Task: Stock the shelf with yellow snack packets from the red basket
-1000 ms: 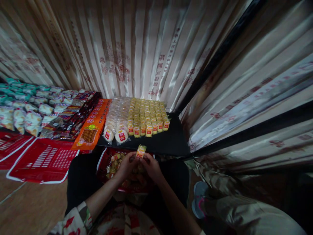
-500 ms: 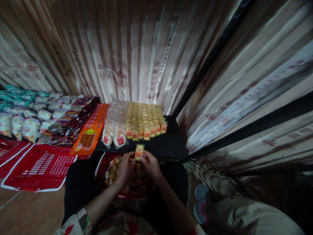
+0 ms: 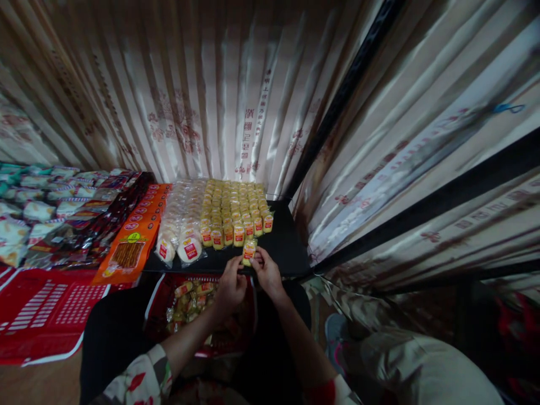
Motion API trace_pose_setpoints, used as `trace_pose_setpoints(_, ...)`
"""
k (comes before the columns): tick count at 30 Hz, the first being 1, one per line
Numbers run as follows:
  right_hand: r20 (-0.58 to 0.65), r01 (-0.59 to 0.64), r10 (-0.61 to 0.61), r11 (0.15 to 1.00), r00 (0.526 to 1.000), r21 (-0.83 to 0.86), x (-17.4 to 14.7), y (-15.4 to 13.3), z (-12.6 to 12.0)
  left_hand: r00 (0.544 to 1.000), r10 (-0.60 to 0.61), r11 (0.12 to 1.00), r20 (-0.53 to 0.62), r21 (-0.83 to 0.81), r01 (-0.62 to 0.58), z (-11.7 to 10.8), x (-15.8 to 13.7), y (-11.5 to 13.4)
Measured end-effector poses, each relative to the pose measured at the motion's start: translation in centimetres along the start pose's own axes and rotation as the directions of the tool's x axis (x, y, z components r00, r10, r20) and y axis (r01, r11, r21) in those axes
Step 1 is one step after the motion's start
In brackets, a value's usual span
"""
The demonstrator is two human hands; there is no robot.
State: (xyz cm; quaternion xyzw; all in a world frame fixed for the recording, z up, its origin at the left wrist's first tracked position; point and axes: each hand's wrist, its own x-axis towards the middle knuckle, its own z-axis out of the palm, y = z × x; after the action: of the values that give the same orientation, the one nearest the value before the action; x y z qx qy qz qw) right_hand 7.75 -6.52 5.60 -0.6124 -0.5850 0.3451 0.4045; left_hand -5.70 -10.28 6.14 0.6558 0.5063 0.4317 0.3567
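Note:
A small yellow wrapped snack cake [image 3: 248, 251] with a red label stands upright between my hands at the shelf's front edge. My right hand [image 3: 269, 277] pinches its right side. The fingers of my left hand [image 3: 230, 287] are closed at its lower left corner. Just behind it are rows of matching yellow snack cakes [image 3: 235, 211], red labels facing me. Below my hands, a red basket [image 3: 154, 304] on my lap holds more loose yellow packs [image 3: 185, 304], partly hidden by my left forearm.
Left of the yellow rows on the black shelf [image 3: 289, 236] lie round white wrapped crackers [image 3: 189, 249], an orange snack bag [image 3: 130, 242], dark red packs [image 3: 90, 219] and white packs [image 3: 40, 211]. A red basket [image 3: 46, 320] stands at left. Curtains [image 3: 219, 112] hang behind; another person's leg [image 3: 413, 360] is at right.
My hands have carried the snack cake forward, from above the basket's far edge to just before the front of the yellow rows. The view has turned slightly right.

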Motion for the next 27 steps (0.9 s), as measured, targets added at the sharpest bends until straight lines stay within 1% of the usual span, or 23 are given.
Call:
trace_pose_setpoints(3,-0.093,-0.032,0.031,0.999,0.995,-0.012,1.5,0.4,-1.2,0.999,0.023,0.999,0.043,0.035,-0.025,1.5,1.5,0.5)
trace_pose_setpoints(6,-0.145,-0.034,0.028,0.999,0.989,-0.035,3.0,0.8,-2.2,0.995,0.005,0.999,0.101,0.052,-0.010,2.9,3.1,0.8)
trace_pose_setpoints(9,-0.154,-0.020,0.011,0.998,0.988,-0.057,4.4,1.1,-2.8,0.991,-0.039,0.998,0.129,0.062,0.031,4.1,4.4,0.9)
trace_pose_setpoints(12,-0.145,0.006,-0.014,0.998,0.989,-0.056,5.6,1.5,-3.1,0.990,-0.075,0.995,0.120,0.069,0.067,4.9,5.4,0.9)
trace_pose_setpoints(18,-0.124,0.017,-0.029,0.996,0.992,-0.090,7.1,2.4,-3.1,0.985,-0.127,0.988,0.120,0.108,0.115,5.5,6.5,0.9)
trace_pose_setpoints(22,-0.173,0.050,-0.060,0.997,0.983,-0.060,7.4,3.0,-2.7,0.987,-0.112,0.988,0.113,0.122,0.098,5.7,6.8,0.8)
trace_pose_setpoints(27,-0.238,0.090,-0.084,0.996,0.968,0.013,7.1,3.1,-2.1,0.992,-0.087,0.991,0.093,0.111,0.076,5.9,6.8,0.5)
